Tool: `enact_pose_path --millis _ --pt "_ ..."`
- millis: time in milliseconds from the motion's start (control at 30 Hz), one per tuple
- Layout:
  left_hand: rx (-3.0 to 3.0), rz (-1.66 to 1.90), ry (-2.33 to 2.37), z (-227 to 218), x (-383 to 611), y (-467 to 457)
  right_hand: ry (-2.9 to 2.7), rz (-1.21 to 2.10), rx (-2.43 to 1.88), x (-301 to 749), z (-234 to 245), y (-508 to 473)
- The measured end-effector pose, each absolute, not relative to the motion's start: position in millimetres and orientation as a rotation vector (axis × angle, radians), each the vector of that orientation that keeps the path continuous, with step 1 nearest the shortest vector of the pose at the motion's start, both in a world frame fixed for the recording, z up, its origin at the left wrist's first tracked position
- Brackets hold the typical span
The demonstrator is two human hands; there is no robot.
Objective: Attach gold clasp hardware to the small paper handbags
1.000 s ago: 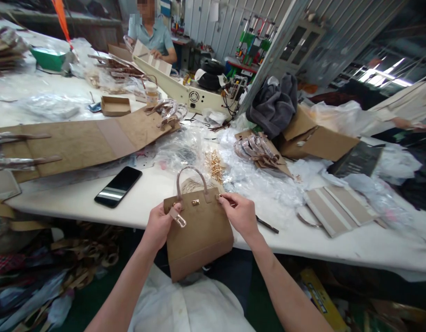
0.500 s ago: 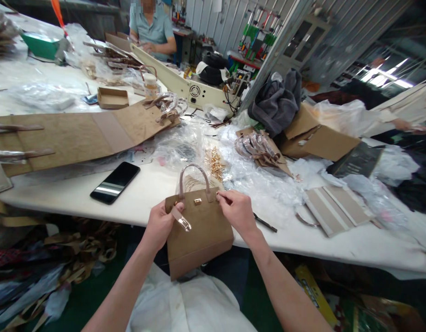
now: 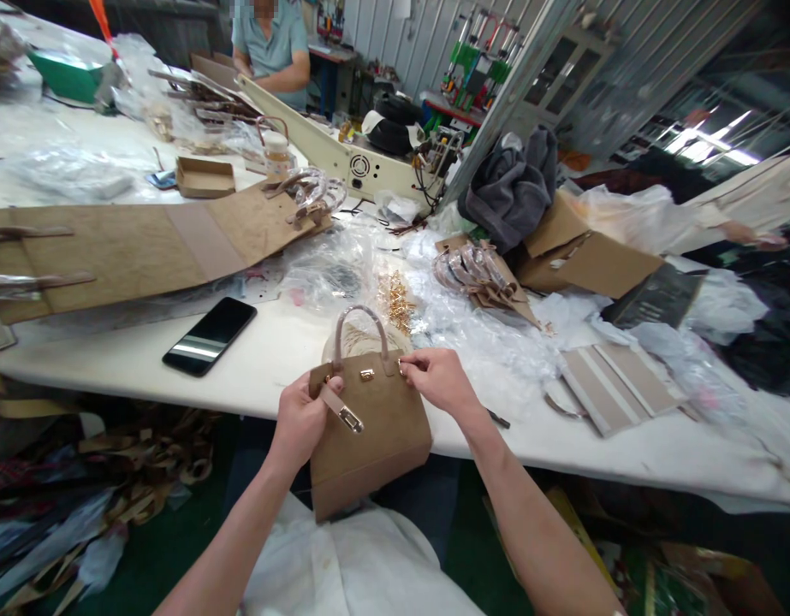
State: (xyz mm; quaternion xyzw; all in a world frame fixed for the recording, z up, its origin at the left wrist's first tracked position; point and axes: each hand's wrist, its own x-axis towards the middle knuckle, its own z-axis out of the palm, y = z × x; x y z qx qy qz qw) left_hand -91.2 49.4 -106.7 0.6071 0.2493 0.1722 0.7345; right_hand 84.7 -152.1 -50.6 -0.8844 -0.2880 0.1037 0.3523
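A brown handbag (image 3: 372, 436) with a curved handle (image 3: 362, 310) stands upright against the table's front edge, a small gold lock plate (image 3: 367, 374) on its upper front. My left hand (image 3: 303, 415) is closed on the bag's upper left corner, thumb over a strap (image 3: 332, 399). That strap's free end carries a metal buckle plate (image 3: 351, 418) and hangs across the bag's front. At the upper right corner, my right hand (image 3: 441, 376) pinches a small shiny metal fitting (image 3: 400, 366). Its fingers partly hide the fitting.
Behind the bag lies a pile of small gold hardware (image 3: 396, 301) on clear plastic. A black phone (image 3: 210, 336) rests to the left, below a long brown panel (image 3: 131, 248). Flat bag pieces (image 3: 619, 389) lie right, near a dark pen-like tool (image 3: 499, 419). A co-worker (image 3: 272, 51) sits across the table.
The strap with its buckle plate has swung slightly right across the bag's front. My right hand has shifted slightly left at the corner, and the metal fitting shows more. The view has shifted a little.
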Motion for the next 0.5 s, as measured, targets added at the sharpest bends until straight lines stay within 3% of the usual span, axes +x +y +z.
enact_pose_path --millis 167,333,500 --pt "1.402 0.405 0.575 -108 -92 47 -0.855 0.352 -2.384 90 -45 -145" --pt "1.308 0.367 0.571 -108 -92 46 -0.951 0.146 -2.543 76 -52 -140" --pt "1.22 0.322 0.552 -100 -97 50 -0.729 0.065 -2.328 61 -63 -163"
